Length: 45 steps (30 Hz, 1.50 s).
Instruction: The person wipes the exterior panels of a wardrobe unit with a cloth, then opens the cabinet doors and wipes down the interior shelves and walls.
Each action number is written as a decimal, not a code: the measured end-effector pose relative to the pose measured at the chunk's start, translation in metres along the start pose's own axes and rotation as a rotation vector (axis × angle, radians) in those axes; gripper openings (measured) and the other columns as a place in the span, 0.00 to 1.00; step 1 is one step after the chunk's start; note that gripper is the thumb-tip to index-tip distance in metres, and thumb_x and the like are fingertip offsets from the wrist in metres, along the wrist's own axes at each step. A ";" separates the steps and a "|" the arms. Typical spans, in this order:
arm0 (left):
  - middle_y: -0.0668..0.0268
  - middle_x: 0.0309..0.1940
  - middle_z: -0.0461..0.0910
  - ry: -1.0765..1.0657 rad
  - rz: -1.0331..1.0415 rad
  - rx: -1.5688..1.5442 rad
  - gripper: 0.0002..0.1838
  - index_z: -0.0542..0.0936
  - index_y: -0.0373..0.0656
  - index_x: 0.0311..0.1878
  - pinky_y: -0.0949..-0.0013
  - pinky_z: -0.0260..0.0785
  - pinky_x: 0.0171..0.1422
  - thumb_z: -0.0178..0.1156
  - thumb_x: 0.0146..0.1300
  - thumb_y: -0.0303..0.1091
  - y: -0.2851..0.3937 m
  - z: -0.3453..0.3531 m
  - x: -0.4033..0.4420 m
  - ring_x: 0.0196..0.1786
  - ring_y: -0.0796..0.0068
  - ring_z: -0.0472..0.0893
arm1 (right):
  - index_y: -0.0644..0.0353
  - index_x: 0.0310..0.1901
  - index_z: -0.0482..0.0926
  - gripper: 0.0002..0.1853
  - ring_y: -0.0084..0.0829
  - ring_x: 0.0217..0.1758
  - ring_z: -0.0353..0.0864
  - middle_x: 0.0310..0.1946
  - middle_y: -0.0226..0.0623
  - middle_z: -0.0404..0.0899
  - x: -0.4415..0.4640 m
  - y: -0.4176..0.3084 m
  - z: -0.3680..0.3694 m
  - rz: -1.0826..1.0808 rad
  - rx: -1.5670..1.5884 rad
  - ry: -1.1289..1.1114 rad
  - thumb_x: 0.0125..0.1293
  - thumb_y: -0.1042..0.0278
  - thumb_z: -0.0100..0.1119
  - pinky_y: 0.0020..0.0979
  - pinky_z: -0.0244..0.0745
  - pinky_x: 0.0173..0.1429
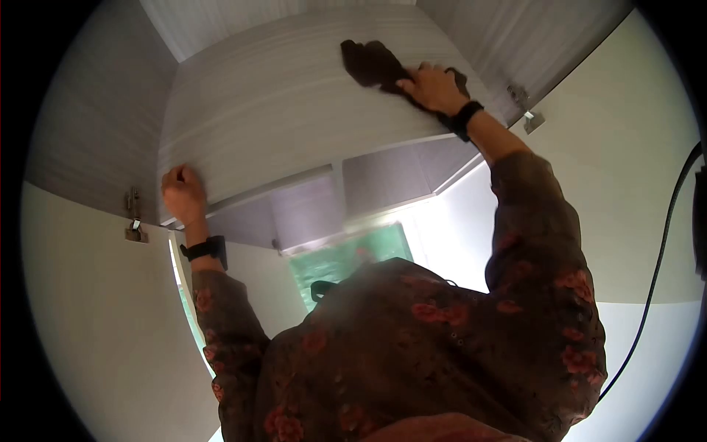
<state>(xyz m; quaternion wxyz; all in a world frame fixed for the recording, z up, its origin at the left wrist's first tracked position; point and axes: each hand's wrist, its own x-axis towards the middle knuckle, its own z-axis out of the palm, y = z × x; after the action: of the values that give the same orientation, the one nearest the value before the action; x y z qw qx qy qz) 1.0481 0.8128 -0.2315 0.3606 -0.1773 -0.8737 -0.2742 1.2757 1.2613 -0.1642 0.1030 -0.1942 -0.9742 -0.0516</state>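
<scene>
You're pressing the dark cloth [375, 65] onto the shelf [258, 110] under your spread right hand [436, 88], left hand [184, 195] curling at the edge, risking a slip if you're overreaching.

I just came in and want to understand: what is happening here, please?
A person's right hand holds a dark cloth against the pale board inside an open cabinet, apparently wiping it. The left hand, loosely closed, rests near the board's front edge, at the other side. The cloth lies partly spread out beyond the right hand's fingers.
</scene>
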 end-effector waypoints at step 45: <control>0.56 0.27 0.74 0.120 -0.153 -0.170 0.01 0.75 0.37 0.26 0.55 0.66 0.41 0.57 0.52 0.22 0.021 -0.013 -0.004 0.34 0.52 0.74 | 0.51 0.41 0.86 0.14 0.44 0.58 0.68 0.49 0.42 0.78 0.222 0.150 -0.054 0.127 -0.914 0.192 0.65 0.61 0.49 0.46 0.57 0.62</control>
<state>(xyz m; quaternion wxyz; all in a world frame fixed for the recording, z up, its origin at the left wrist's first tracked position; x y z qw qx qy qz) 1.0686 0.8213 -0.2192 0.3742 -0.1232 -0.8351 -0.3839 1.1432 1.4732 -0.0535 0.0997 -0.2732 -0.8239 -0.4865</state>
